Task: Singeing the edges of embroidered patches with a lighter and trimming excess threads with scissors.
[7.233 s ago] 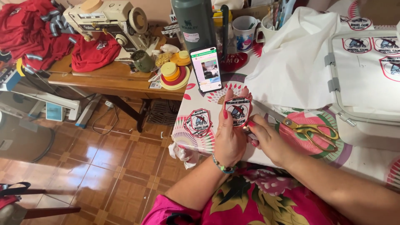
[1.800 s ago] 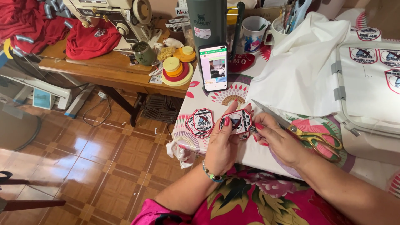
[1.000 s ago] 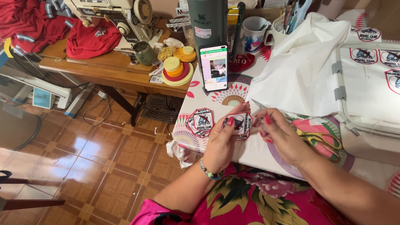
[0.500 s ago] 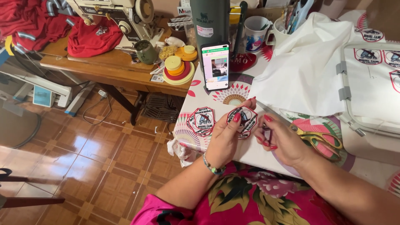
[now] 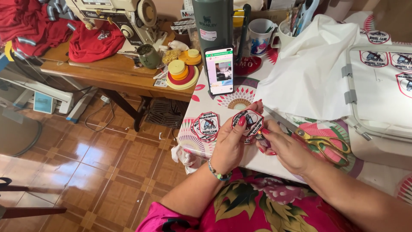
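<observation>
At the edge of the patterned table (image 5: 223, 109), the person's left hand (image 5: 231, 144) pinches a round embroidered patch (image 5: 248, 121) with a red border, fingers curled round it and holding it up just above the cloth. The right hand (image 5: 285, 148) sits right against the patch's lower edge, fingers closed on some small tool, can't make out what exactly. A second patch (image 5: 206, 126) lies flat just left of the hands. Gold-handled scissors (image 5: 319, 139) rest on the table beside the right wrist, and a phone (image 5: 219, 71) stands propped further back.
</observation>
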